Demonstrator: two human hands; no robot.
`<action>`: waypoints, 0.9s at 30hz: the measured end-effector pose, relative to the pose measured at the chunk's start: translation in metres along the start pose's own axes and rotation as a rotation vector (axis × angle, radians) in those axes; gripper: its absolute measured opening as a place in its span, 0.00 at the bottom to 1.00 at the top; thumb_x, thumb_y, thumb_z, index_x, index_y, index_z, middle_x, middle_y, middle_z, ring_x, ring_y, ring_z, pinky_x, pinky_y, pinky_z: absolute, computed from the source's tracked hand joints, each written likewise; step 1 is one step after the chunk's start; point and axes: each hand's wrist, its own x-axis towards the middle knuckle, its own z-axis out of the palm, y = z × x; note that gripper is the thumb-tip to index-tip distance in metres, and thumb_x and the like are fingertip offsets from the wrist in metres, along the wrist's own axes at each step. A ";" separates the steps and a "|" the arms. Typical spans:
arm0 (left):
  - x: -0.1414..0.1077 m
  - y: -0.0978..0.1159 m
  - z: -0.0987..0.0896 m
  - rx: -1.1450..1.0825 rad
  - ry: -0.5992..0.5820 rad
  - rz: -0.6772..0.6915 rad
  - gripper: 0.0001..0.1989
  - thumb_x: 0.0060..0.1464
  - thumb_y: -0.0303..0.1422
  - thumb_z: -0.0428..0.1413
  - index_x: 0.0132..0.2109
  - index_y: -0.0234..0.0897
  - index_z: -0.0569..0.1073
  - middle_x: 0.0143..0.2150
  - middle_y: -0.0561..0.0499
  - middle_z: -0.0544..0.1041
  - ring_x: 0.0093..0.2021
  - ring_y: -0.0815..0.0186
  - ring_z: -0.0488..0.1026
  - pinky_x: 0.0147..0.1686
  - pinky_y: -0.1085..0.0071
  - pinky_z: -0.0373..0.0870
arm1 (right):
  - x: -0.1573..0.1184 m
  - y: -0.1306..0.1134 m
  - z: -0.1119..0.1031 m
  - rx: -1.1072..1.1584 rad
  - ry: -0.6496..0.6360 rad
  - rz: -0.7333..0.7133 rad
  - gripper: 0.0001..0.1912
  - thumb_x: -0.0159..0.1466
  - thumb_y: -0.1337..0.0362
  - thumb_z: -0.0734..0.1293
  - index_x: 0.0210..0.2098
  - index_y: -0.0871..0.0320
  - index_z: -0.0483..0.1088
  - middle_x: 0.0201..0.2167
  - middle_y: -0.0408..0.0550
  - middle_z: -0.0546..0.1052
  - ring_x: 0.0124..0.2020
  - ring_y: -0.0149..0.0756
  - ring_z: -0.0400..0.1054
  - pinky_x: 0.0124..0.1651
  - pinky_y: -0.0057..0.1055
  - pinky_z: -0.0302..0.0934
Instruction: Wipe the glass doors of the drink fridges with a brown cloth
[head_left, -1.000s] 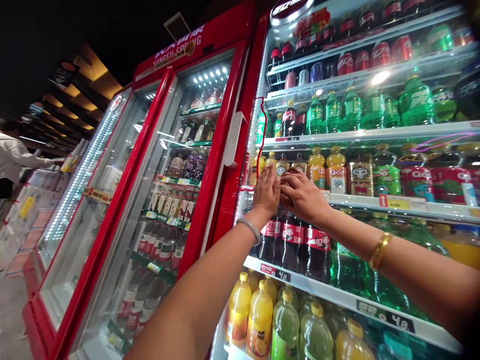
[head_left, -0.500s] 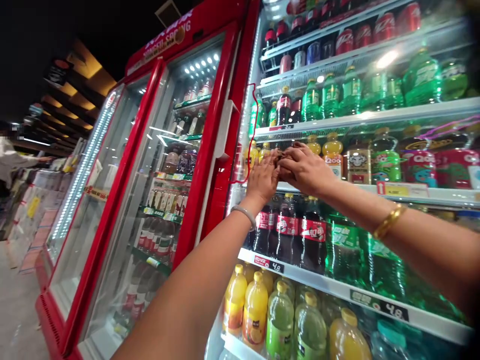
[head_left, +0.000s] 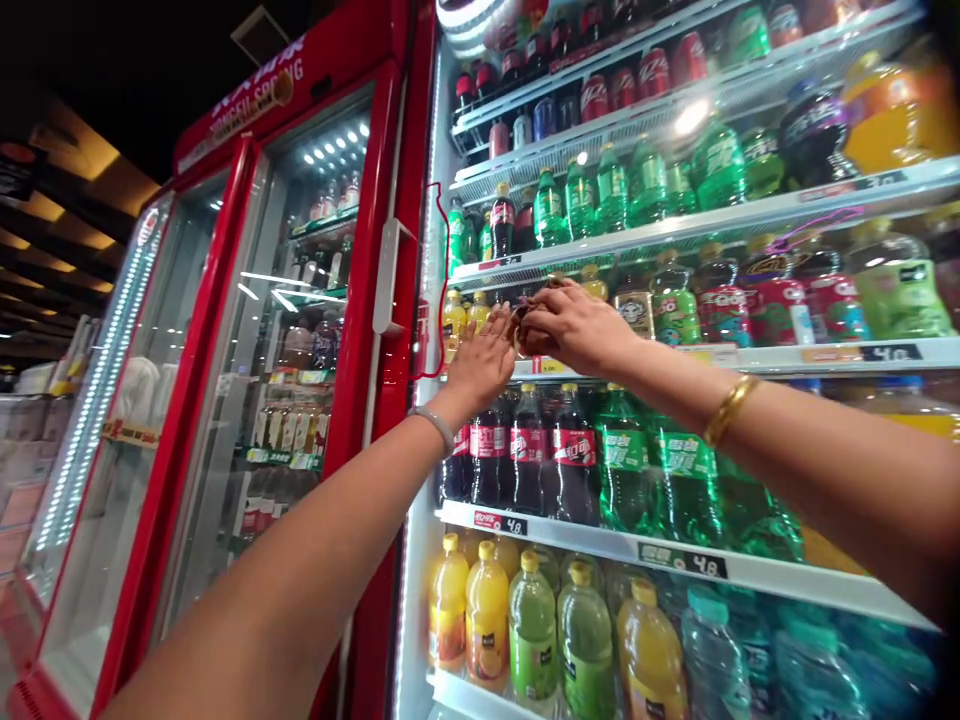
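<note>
My left hand (head_left: 484, 355) lies flat with its fingers stretched out, against what looks like the glass front of a drinks fridge. A grey bangle (head_left: 435, 428) is on that wrist. Beside it, my right hand (head_left: 576, 325) is curled around a crumpled dark brown cloth (head_left: 531, 318), pressed to the same surface. The cloth is mostly hidden under the fingers and touches or nearly touches my left fingertips. A gold bracelet (head_left: 729, 408) circles the right wrist. Behind the hands stand yellow juice bottles (head_left: 453, 325) and cola bottles (head_left: 527, 450).
A red-framed fridge door (head_left: 375, 200) with a white handle (head_left: 390, 275) stands to the left. A red line (head_left: 444, 290) and a purple line (head_left: 817, 222) seem drawn on the glass. Green soda bottles (head_left: 718, 165) and juice bottles (head_left: 487, 610) fill other shelves.
The view has turned right, so the fridge and both hands sit further left in the picture. More of the brown cloth shows beneath my right hand. My left hand stays flat.
</note>
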 end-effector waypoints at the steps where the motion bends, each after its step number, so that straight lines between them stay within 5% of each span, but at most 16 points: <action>1: 0.005 0.003 -0.003 -0.001 -0.010 0.025 0.32 0.63 0.36 0.45 0.73 0.39 0.60 0.77 0.48 0.57 0.78 0.61 0.50 0.78 0.54 0.37 | 0.000 0.016 -0.007 0.003 -0.004 0.022 0.17 0.70 0.51 0.62 0.51 0.49 0.75 0.53 0.50 0.74 0.56 0.47 0.66 0.66 0.55 0.62; 5: 0.034 0.028 -0.004 -0.014 0.018 0.081 0.33 0.62 0.34 0.45 0.74 0.42 0.58 0.78 0.51 0.54 0.78 0.64 0.49 0.78 0.58 0.38 | -0.032 0.063 -0.034 0.007 0.064 0.148 0.18 0.68 0.50 0.63 0.51 0.49 0.75 0.56 0.52 0.72 0.61 0.52 0.63 0.61 0.57 0.67; 10: 0.083 0.079 0.030 -0.123 0.114 0.103 0.31 0.66 0.34 0.39 0.74 0.38 0.57 0.78 0.51 0.55 0.78 0.64 0.47 0.77 0.59 0.42 | -0.058 0.056 -0.048 -0.066 0.014 0.110 0.17 0.69 0.54 0.62 0.52 0.51 0.75 0.54 0.54 0.72 0.61 0.51 0.64 0.67 0.60 0.61; 13: 0.109 0.102 0.052 -0.224 0.175 0.057 0.31 0.68 0.36 0.37 0.75 0.37 0.54 0.78 0.50 0.54 0.79 0.63 0.46 0.77 0.58 0.42 | -0.059 0.079 -0.067 -0.077 -0.086 0.075 0.19 0.68 0.50 0.64 0.53 0.51 0.75 0.55 0.53 0.72 0.61 0.49 0.64 0.63 0.53 0.65; 18: 0.122 0.117 0.066 -0.225 0.210 0.023 0.31 0.67 0.37 0.42 0.75 0.39 0.55 0.78 0.49 0.54 0.79 0.60 0.45 0.77 0.55 0.33 | -0.109 0.130 -0.106 -0.155 0.055 0.354 0.23 0.63 0.50 0.70 0.54 0.54 0.76 0.56 0.58 0.73 0.57 0.51 0.67 0.57 0.50 0.68; 22: 0.117 0.122 0.064 -0.168 0.174 0.069 0.32 0.65 0.36 0.44 0.74 0.38 0.57 0.77 0.49 0.55 0.79 0.60 0.45 0.77 0.57 0.30 | -0.128 0.105 -0.096 -0.198 0.120 0.407 0.19 0.65 0.54 0.69 0.52 0.56 0.75 0.56 0.62 0.72 0.60 0.56 0.65 0.61 0.58 0.64; 27: 0.117 0.122 0.063 -0.205 0.134 0.101 0.30 0.65 0.37 0.46 0.73 0.41 0.61 0.77 0.51 0.57 0.78 0.59 0.47 0.78 0.54 0.33 | -0.085 0.095 -0.082 -0.076 -0.034 0.200 0.18 0.69 0.55 0.65 0.56 0.53 0.72 0.59 0.54 0.70 0.64 0.48 0.61 0.71 0.54 0.55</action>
